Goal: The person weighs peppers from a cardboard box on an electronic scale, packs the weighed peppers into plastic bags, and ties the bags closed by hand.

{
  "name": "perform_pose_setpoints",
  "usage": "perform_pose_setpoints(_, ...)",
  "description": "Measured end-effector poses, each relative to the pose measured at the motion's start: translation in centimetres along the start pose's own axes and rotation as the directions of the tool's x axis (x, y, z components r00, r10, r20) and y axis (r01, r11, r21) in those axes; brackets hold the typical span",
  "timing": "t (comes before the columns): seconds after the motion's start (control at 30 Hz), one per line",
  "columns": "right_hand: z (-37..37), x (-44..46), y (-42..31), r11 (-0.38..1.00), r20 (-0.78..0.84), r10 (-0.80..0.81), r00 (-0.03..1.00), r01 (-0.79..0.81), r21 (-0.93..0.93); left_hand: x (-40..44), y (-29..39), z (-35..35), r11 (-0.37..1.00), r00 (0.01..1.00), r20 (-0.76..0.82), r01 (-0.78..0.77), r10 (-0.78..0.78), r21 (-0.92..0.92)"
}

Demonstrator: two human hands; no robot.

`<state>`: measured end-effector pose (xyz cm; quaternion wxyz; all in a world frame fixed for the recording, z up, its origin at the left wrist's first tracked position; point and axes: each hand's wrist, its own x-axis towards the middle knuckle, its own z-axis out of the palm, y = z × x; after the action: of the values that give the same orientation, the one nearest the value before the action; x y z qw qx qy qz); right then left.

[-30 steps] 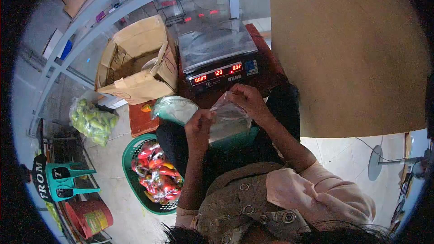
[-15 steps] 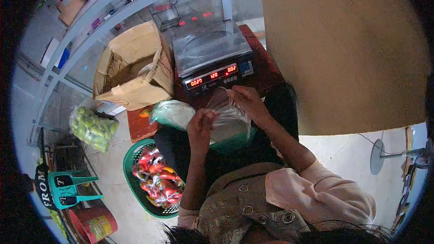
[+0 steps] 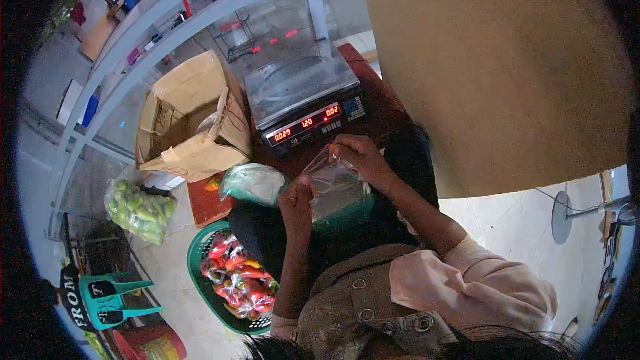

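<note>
A clear plastic bag (image 3: 337, 193) is stretched between my two hands above my lap. My left hand (image 3: 297, 201) pinches its left edge, and my right hand (image 3: 358, 155) pinches its upper right corner. Just beyond them stands a digital scale (image 3: 303, 90) with lit red digits and a bare metal plate. Left of my left hand lies a bundle of clear bags (image 3: 252, 184). Something green shows through or beneath the held bag on my lap.
An open cardboard box (image 3: 193, 117) stands left of the scale. On the floor are a green basket (image 3: 199, 260) of bagged red peppers (image 3: 240, 280), a bag of green peppers (image 3: 141, 210) and a teal stool (image 3: 107, 303). A brown board (image 3: 500, 80) fills the right.
The view has shifted, so the scale and box appear lower and further left. Both hands still hold the bag, whose shape between them has changed slightly.
</note>
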<state>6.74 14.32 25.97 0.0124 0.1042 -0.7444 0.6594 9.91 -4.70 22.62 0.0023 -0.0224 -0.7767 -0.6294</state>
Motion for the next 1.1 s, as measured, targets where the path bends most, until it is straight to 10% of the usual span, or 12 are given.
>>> perform_pose_setpoints(0.07,-0.3,0.0,0.0,0.999,-0.007,-0.041,0.999,0.041,0.007,0.6,0.0,0.8,0.966,0.972,-0.046,-0.221,0.229,0.134)
perform_pose_setpoints(0.17,-0.6,0.6,2.8,0.979,-0.087,-0.192,0.978,0.184,-0.092,-0.1,2.6,0.8,0.996,1.000,-0.008,-0.028,0.029,0.080)
perform_pose_setpoints(0.37,-1.2,0.4,1.7,0.976,-0.022,-0.168,0.985,0.163,-0.147,0.5,-0.7,0.7,0.917,0.951,0.032,-0.305,0.307,0.258)
perform_pose_setpoints(0.73,-2.3,0.4,1.2,0.956,-0.163,-0.215,0.963,0.241,0.166,-0.1,3.0,0.3,0.998,0.986,0.165,-0.037,0.027,0.059)
perform_pose_setpoints(0.97,-3.4,0.5,0.9,0.970,-0.084,-0.241,0.967,0.237,-0.052,0.2,2.6,0.8,0.981,0.997,0.071,0.005,0.009,-0.193)
perform_pose_setpoints(1.1,-3.7,0.2,-0.6,0.988,-0.091,-0.152,0.984,0.152,-0.014,0.9,3.4,1.0,0.967,0.968,0.068,-0.245,0.240,0.068)
